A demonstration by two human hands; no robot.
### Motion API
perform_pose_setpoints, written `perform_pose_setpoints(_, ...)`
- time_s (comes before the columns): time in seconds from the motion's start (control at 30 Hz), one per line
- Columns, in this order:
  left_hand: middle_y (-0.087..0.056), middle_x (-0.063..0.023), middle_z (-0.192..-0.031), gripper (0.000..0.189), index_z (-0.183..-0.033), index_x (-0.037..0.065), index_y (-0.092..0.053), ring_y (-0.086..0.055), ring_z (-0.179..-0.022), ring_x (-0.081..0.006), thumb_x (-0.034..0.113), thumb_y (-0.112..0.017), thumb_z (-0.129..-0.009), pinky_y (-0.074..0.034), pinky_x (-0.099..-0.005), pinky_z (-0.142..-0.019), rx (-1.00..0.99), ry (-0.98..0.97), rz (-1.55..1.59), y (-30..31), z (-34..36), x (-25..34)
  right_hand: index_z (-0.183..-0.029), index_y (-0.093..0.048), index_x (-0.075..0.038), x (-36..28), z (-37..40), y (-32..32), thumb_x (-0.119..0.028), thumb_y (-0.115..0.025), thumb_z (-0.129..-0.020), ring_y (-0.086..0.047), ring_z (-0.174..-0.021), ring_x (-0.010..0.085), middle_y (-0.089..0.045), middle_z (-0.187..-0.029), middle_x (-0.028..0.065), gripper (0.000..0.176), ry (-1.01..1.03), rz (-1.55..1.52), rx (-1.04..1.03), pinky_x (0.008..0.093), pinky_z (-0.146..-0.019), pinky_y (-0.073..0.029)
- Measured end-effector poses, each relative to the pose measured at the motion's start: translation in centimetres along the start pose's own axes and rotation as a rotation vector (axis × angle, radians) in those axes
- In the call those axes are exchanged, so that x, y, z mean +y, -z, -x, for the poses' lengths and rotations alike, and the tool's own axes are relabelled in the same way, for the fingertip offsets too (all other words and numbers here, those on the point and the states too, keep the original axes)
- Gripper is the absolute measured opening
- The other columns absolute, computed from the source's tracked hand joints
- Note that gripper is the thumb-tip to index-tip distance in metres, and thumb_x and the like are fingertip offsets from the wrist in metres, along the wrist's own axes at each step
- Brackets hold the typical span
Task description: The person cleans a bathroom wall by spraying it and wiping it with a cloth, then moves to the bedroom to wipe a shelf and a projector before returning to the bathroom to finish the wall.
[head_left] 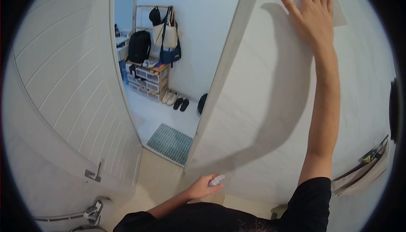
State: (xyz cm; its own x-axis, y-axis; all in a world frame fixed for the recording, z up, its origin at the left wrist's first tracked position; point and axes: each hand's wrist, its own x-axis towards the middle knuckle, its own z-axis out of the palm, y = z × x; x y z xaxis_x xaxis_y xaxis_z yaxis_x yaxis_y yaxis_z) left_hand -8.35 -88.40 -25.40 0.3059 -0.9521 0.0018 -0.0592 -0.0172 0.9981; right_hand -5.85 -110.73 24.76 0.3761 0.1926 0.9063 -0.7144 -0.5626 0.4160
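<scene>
My right hand (315,14) is raised high at the upper right, its fingers spread against the pale marbled wall (249,88). A thin beige sheet or cloth (339,15) shows beside and behind its fingers; how much lies under the palm is hidden. Low in the middle, my left hand (205,186) is closed around a small whitish, translucent object (217,180), perhaps a bottle, with its top sticking out past the fingers.
A white door (63,62) with a metal handle (95,173) stands open at left. Through the doorway are a striped mat (171,143), shoes (181,104), drawers (148,75) and hanging bags. A holder (363,170) is on the wall at right.
</scene>
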Motion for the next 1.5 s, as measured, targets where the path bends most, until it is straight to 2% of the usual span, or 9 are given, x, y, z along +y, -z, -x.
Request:
perform_pose_setpoints(0.3, -0.072, -0.0129, -0.102, 0.042, -0.123, -0.002, -0.064, -0.067, -0.090, -0.0157, 0.026, -0.073, -0.092, -0.052, -0.0312, -0.083, 0.015, -0.065, -0.017, 0.3, 1.6, 1.0, -0.159, -0.023, -0.006, -3.4, 3.8, -1.8, -0.068, -0.035, -0.098, -0.009, -0.155, 0.0243, -0.018, -0.167, 0.0105, 0.088, 0.128, -0.024, 0.038, 0.0414, -0.127, -0.003)
perform_pose_setpoints(0.53, -0.071, -0.0107, -0.097, 0.040, -0.122, -0.002, -0.064, -0.065, -0.086, -0.0133, 0.025, -0.073, -0.092, -0.052, -0.0299, -0.080, 0.054, -0.007, -0.006, 0.0, 2.8, 0.1, -0.157, -0.026, -0.005, -7.6, 10.7, -3.0, -0.071, -0.030, -0.098, -0.009, -0.155, 0.0232, -0.020, -0.167, 0.0083, 0.089, 0.255, -0.126, 0.008, 0.0404, -0.127, -0.002)
perform_pose_setpoints(0.73, -0.067, -0.0032, -0.089, 0.033, -0.119, 0.001, -0.065, -0.059, -0.081, -0.0090, 0.019, -0.073, -0.092, -0.049, -0.0268, -0.076, 0.107, -0.013, 0.000, 0.1, 3.5, 0.4, -0.158, -0.024, -0.005, -10.4, 18.2, -2.1, -0.074, -0.024, -0.097, -0.004, -0.156, 0.0240, -0.015, -0.168, 0.0099, 0.093, 0.270, -0.254, -0.325, 0.0429, -0.126, 0.008)
perform_pose_setpoints(0.83, -0.066, -0.0013, -0.085, 0.031, -0.118, 0.001, -0.066, -0.056, -0.076, -0.0080, 0.018, -0.072, -0.092, -0.048, -0.0268, -0.072, 0.158, -0.001, 0.009, 0.4, 4.1, 1.0, -0.149, -0.046, -0.011, -12.2, 22.8, -2.1, -0.062, -0.054, -0.092, -0.025, -0.151, 0.0179, -0.032, -0.163, 0.0000, 0.077, 0.238, -0.435, -0.307, 0.0466, -0.125, -0.010)
perform_pose_setpoints(0.97, -0.064, 0.0005, -0.081, 0.030, -0.117, 0.002, -0.066, -0.054, -0.072, -0.0071, 0.018, -0.072, -0.092, -0.045, -0.0262, -0.068, 0.179, 0.019, -0.015, 0.7, 4.4, 1.2, -0.149, -0.046, -0.011, -15.0, 30.0, -2.7, -0.062, -0.054, -0.092, -0.027, -0.150, 0.0184, -0.028, -0.164, 0.0001, 0.076, 0.269, -0.495, -0.444, 0.0464, -0.125, -0.007)
perform_pose_setpoints(1.07, -0.063, 0.0011, -0.079, 0.029, -0.116, 0.003, -0.067, -0.053, -0.071, -0.0068, 0.018, -0.072, -0.091, -0.044, -0.0259, -0.065, 0.195, 0.025, -0.026, 0.7, 4.8, 1.6, -0.151, -0.043, -0.009, -16.9, 36.1, -2.9, -0.058, -0.053, -0.094, -0.029, -0.149, 0.0204, -0.026, -0.165, 0.0005, 0.075, 0.299, -0.568, -0.562, 0.0503, -0.123, -0.018)
perform_pose_setpoints(1.23, -0.062, 0.0015, -0.076, 0.029, -0.116, 0.004, -0.067, -0.052, -0.068, -0.0067, 0.018, -0.072, -0.091, -0.044, -0.0262, -0.064, 0.216, 0.003, -0.054, 0.7, 5.3, 1.5, -0.149, -0.045, -0.012, -18.1, 44.5, -2.5, -0.045, -0.059, -0.094, -0.046, -0.131, 0.0128, -0.033, -0.162, -0.0062, 0.066, 0.329, -0.691, -0.696, 0.0388, -0.114, -0.036)
perform_pose_setpoints(1.37, -0.062, 0.0017, -0.076, 0.029, -0.117, 0.005, -0.067, -0.053, -0.067, -0.0071, 0.018, -0.072, -0.091, -0.044, -0.0261, -0.064, 0.205, 0.032, -0.108, 0.7, 5.6, 1.9, -0.150, -0.043, -0.014, -15.7, 45.4, -2.5, -0.040, -0.061, -0.092, -0.047, -0.132, 0.0119, -0.034, -0.161, -0.0056, 0.066, 0.353, -0.689, -0.733, 0.0335, -0.111, -0.039)
perform_pose_setpoints(1.5, -0.061, 0.0026, -0.075, 0.029, -0.116, 0.005, -0.067, -0.052, -0.066, -0.0070, 0.018, -0.073, -0.091, -0.044, -0.0258, -0.063, 0.246, 0.007, -0.066, 0.4, 5.0, 0.5, -0.153, -0.039, -0.016, -11.2, 39.7, -3.3, -0.042, -0.062, -0.091, -0.037, -0.144, 0.0162, -0.032, -0.163, -0.0032, 0.071, 0.339, -0.644, -0.660, 0.0409, -0.115, -0.036)
